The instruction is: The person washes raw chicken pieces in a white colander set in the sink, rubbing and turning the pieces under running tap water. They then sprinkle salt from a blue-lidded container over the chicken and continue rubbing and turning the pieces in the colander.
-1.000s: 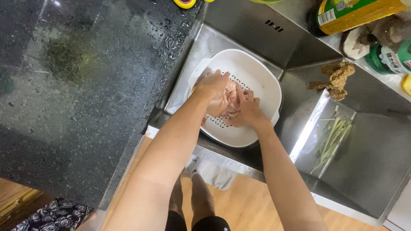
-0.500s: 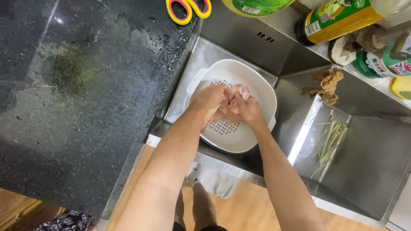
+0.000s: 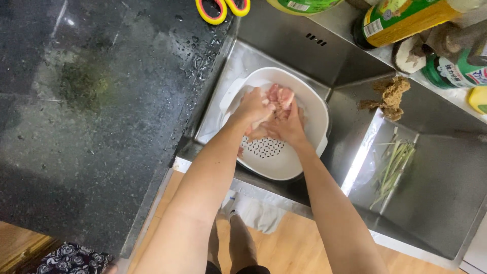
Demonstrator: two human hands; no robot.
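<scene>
A wet black stone counter [image 3: 96, 101] fills the left of the frame, ending at the steel sink [image 3: 284, 53] that runs across the centre and right. At the bottom, wooden floor [image 3: 299, 238] and a white cloth [image 3: 258, 213] show between two bare forearms. Mid-frame, a white colander [image 3: 284, 162] sits in the left basin, its rim close to the basin walls. Over it, the left hand [image 3: 252, 107] and right hand [image 3: 285, 127] press together, clasping pale pink raw meat [image 3: 280, 96]. Bare steel lies open to the right, where green stalks [image 3: 393, 165] rest. Farther back, a brown scrap [image 3: 390, 94], bottles [image 3: 406, 20] and scissors [image 3: 223, 7] line the upper edge.
</scene>
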